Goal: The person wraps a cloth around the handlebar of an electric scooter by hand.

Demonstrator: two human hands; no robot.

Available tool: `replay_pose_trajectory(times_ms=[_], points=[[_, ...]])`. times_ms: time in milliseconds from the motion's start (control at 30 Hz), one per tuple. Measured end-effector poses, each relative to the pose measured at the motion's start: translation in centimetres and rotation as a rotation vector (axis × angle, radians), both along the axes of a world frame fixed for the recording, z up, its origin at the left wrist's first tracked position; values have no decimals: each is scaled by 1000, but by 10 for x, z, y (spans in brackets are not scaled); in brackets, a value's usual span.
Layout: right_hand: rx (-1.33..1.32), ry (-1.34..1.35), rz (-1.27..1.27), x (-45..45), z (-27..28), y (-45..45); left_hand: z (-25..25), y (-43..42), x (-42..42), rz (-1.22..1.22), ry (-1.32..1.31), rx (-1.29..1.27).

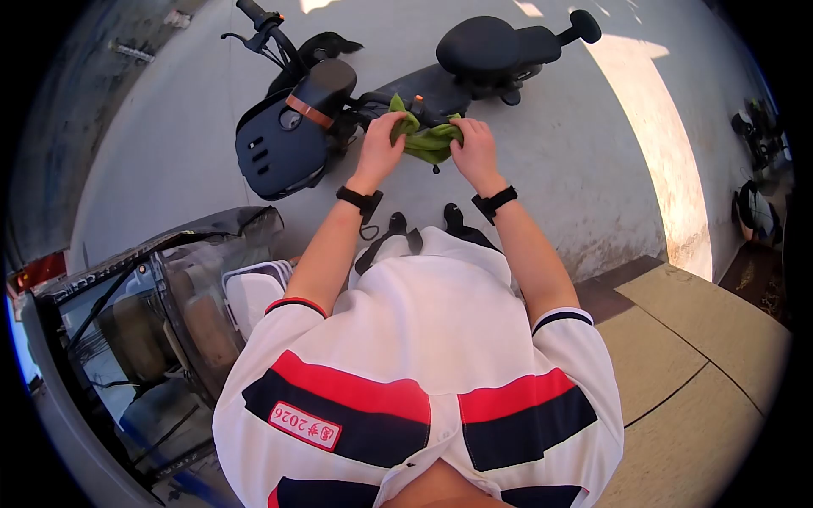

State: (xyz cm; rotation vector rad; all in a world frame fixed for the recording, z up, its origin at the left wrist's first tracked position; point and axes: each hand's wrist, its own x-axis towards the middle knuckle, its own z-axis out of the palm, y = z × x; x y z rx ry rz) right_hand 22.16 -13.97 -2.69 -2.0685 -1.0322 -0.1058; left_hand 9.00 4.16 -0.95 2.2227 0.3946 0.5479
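Note:
A green cloth is stretched loosely between my two hands, in front of the scooter. My left hand grips its left end, with one corner sticking up above the fingers. The other end is pinched in my right hand. Just beyond the cloth stands a dark electric scooter, its black seat to the right and its handlebar at the upper left. A dark blue front basket with a brown strap is left of my left hand.
At the lower left is a vehicle with a windshield and a white plastic stool-like item beside it. Tan paving slabs lie at the right. More dark objects stand at the far right edge.

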Motion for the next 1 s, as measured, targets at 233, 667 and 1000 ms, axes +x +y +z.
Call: replay_pose_trajectory(times_ms=[233,667,1000], points=[[54,-25,92,-3,4,16,-1,-2,-10,-34,-14,36],[66,57,68,3,-9,5,3,-7,-9,4,-60,82],[48,-43,-3,3,-1,-3,2,1,-1,36,-58,101]])
